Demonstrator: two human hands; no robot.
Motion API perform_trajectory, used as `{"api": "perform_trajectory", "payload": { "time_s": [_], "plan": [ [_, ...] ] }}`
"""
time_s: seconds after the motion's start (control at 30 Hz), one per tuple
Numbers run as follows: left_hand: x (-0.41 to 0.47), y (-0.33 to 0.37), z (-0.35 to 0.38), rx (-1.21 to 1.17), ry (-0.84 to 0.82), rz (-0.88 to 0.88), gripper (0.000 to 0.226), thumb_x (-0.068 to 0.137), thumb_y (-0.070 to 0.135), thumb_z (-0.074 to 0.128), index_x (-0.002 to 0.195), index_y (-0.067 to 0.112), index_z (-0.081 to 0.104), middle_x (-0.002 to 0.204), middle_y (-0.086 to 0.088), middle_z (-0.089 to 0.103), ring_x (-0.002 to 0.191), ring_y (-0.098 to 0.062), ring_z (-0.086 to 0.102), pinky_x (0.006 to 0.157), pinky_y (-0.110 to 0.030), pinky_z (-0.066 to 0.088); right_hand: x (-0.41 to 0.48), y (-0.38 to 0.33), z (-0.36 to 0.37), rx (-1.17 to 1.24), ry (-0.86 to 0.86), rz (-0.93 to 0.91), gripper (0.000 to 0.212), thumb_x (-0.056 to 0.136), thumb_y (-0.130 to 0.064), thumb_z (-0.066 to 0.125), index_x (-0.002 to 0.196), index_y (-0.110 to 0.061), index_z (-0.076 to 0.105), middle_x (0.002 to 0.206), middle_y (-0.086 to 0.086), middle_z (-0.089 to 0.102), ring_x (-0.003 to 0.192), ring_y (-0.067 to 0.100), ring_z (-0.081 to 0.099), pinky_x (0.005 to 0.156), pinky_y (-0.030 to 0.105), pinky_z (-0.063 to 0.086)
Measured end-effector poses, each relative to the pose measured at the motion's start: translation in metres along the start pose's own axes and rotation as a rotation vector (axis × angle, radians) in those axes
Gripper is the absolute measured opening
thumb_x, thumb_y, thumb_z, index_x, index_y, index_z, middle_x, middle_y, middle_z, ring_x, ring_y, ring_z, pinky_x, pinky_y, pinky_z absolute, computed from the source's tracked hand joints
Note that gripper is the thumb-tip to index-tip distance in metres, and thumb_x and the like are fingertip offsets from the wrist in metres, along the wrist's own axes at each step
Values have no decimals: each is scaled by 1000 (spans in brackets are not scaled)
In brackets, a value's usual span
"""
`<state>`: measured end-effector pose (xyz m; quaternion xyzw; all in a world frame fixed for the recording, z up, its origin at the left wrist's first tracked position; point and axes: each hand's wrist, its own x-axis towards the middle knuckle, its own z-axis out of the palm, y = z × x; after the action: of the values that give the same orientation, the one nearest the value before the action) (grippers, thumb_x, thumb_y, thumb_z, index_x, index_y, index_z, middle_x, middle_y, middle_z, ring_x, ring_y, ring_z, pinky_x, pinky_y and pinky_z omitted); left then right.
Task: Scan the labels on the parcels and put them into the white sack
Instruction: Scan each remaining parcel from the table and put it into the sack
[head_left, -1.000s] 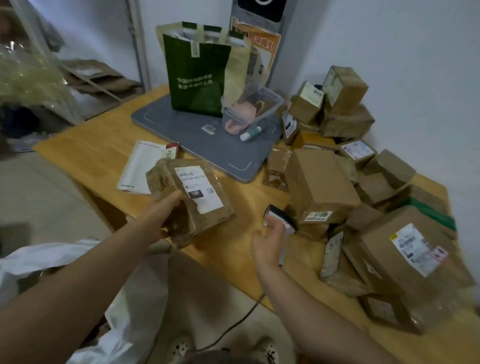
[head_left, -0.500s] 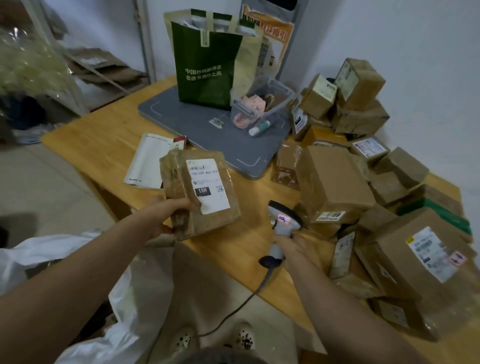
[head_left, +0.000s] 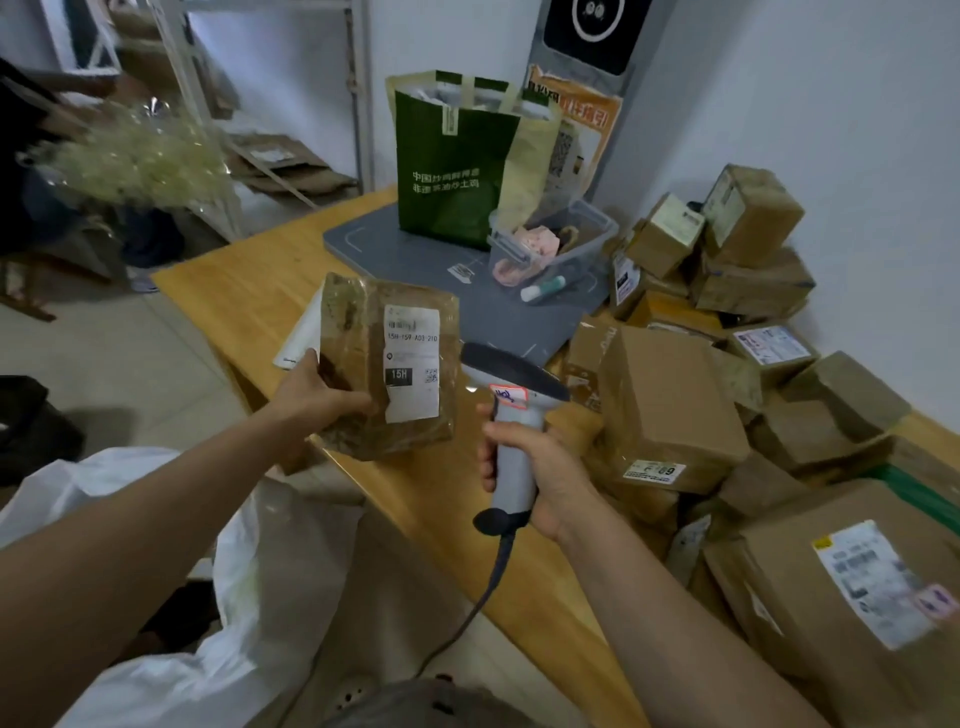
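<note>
Brown taped parcel (head_left: 387, 366) is up off the wooden table (head_left: 244, 270), left hand (head_left: 317, 397) gripping its edge, label (head_left: 411, 364) turned toward the barcode scanner (head_left: 511, 410); right hand (head_left: 540, 467) wraps the handle, aiming. White sack (head_left: 249, 587) gapes below, waiting.

A green bag (head_left: 451, 171) stands on a grey mat (head_left: 410, 270).
</note>
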<state>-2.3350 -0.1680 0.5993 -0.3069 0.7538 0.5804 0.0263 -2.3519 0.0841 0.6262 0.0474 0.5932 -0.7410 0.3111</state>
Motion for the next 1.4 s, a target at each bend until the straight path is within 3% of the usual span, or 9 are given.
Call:
{"api": "perform_trajectory", "payload": {
  "time_s": [0.2,0.53,0.8,1.07,1.3,1.4],
  "plan": [
    [-14,3,1,-22,61,31,83,66,14,86,134,10,39,127,-10,53,115,-29,52,87,-38,50,2,-5,9,-172,24,-63,13,78,-12,76,84,-9,65,55,0,55,43,12,48,43,22,42],
    [-26,-1,-7,-44,120,46,83,65,14,86,134,12,39,120,-4,52,106,-23,50,80,-35,47,5,0,23,-246,6,-94,14,81,-12,75,85,-12,61,51,-3,54,42,11,48,44,23,43],
    [-33,-2,-16,-53,140,16,85,68,15,84,138,13,35,134,-10,49,123,-32,48,99,-48,47,5,0,37,-246,-17,-99,13,82,-11,74,84,-12,61,51,-3,54,43,11,48,45,24,43],
    [-45,-10,-30,-94,121,0,84,68,14,84,138,11,37,132,-13,52,121,-34,51,101,-53,45,5,4,50,-257,-42,-93,14,81,-15,76,83,-11,63,54,-2,57,45,11,50,47,26,46],
    [-62,-30,-71,-317,269,-125,48,77,23,74,120,15,55,111,-9,63,100,-26,61,82,-46,55,12,9,69,-202,-85,-21,19,76,-11,79,87,-6,64,54,2,58,42,13,49,43,24,44],
    [-75,-50,-101,-534,422,-225,46,79,37,71,117,17,56,109,-8,63,100,-25,61,75,-44,55,19,22,86,-201,-101,37,18,76,-6,77,91,-4,65,53,2,56,40,13,47,42,23,42]
  ]
}}
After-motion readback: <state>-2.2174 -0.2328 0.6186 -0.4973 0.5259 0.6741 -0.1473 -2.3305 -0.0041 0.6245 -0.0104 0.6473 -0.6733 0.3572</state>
